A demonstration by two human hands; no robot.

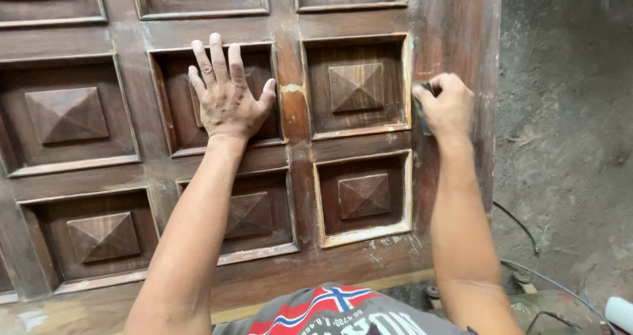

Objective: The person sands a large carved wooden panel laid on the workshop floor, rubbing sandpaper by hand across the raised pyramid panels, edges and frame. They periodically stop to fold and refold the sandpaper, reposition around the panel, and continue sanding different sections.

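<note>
A dark brown wooden door point(290, 177) with raised square panels lies flat before me. My left hand point(227, 94) rests palm down with fingers spread on one recessed panel near the middle. My right hand point(448, 104) is closed around a small dark piece, likely sandpaper point(425, 91), pressed against the door's right stile next to the pale, worn edge of a panel point(356, 88). Most of that piece is hidden by my fingers.
Grey concrete floor point(567, 111) lies to the right of the door. A thin black cable point(521, 226) runs across it toward a greenish machine point(547, 305) at the bottom right. A white object point(620, 312) shows at the corner.
</note>
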